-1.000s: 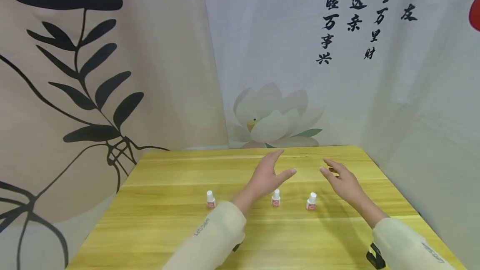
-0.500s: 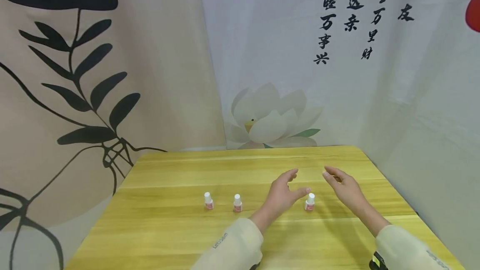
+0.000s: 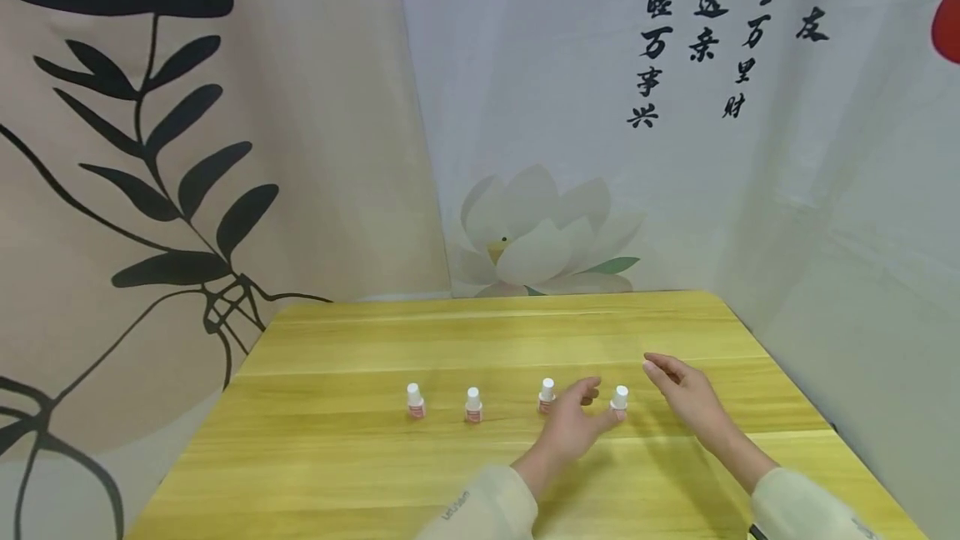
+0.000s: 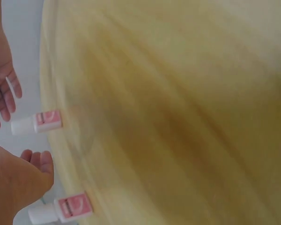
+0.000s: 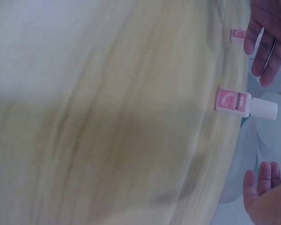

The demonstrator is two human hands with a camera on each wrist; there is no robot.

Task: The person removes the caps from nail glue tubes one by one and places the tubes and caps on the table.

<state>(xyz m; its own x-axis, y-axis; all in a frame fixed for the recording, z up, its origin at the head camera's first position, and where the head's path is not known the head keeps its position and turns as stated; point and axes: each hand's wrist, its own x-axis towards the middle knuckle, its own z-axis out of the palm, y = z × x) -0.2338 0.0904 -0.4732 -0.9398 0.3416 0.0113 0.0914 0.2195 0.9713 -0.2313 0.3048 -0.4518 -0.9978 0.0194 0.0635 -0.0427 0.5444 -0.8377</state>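
Several small white-capped bottles with pink labels stand upright in a row on the wooden table. My left hand (image 3: 572, 426) hovers between the two right-hand ones, fingers relaxed and holding nothing. Its thumb hides the lower part of the rightmost bottle (image 3: 618, 397); its fingers partly cover the bottle (image 3: 547, 395) to the left. My right hand (image 3: 692, 397) is held in the air to the right of the row, fingers loosely bent, with nothing in them. In the right wrist view, the bottle (image 5: 232, 101) stands between both hands, apart from the right one.
Two more bottles, one at the far left (image 3: 416, 401) and one (image 3: 473, 405) beside it, stand away from the hands. The yellow wood-grain table (image 3: 337, 473) ends at a printed cloth backdrop (image 3: 337, 148) behind and a pale cloth on the right.
My left hand has moved right and nearer along the row, uncovering bottles that it hid before. My right hand has come down slightly. The bottles stay in place.
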